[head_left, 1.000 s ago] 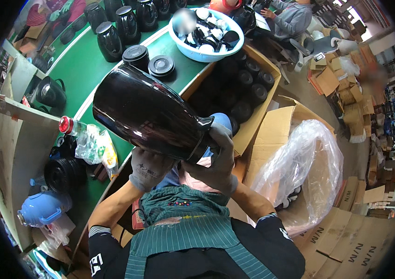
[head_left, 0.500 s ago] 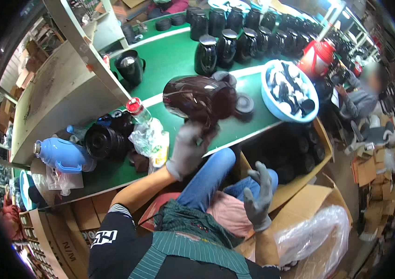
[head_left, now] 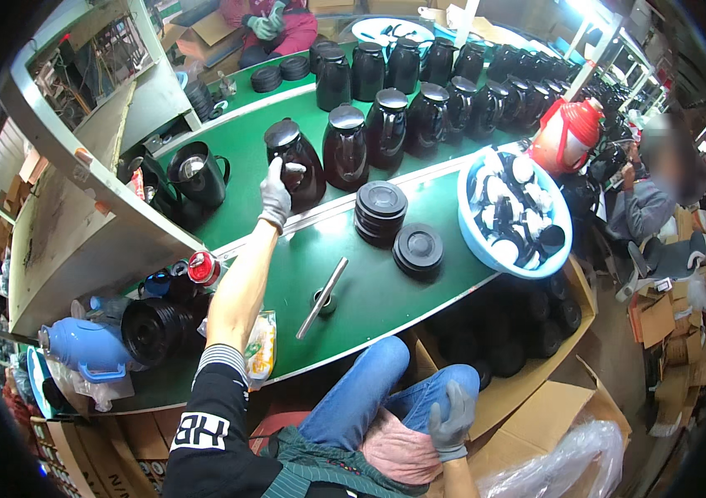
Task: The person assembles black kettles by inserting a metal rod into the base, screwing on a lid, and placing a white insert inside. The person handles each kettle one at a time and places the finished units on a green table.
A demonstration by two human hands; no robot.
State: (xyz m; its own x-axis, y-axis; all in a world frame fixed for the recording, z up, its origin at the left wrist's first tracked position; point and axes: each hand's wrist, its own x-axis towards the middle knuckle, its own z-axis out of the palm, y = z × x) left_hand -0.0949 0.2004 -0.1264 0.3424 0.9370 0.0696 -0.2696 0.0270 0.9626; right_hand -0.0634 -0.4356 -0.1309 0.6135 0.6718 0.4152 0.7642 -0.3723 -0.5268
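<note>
Dark brown glossy jug with silver lid (head_left: 293,163) upright on the green conveyor belt (head_left: 370,290), nearest end of a row of similar dark jugs (head_left: 419,112) running along the belt toward the back. Left hand (head_left: 275,192) in grey glove, arm stretched forward, fingers against the jug's near side at the handle; cannot tell if closed round it or just touching. Right hand (head_left: 451,417) in grey glove down by the lap, loosely curled, holding nothing, resting near the blue-jeaned knee (head_left: 386,382).

Just right of the jug: two stacks of black round lids (head_left: 381,212) (head_left: 418,250) on the near belt. Further right, light blue plastic basin (head_left: 516,217) full of black and white caps. Nearer, silver metal rod tool (head_left: 323,296) lying tilted on the belt. Left edge: clear bottle with red cap (head_left: 203,268), black open-topped jug (head_left: 198,174) on the grey shelf side, light blue jug (head_left: 85,347) lying on its side. Red jug (head_left: 569,134) far right by another seated person (head_left: 648,195). Cardboard box of dark jugs (head_left: 527,332) below the belt edge.
</note>
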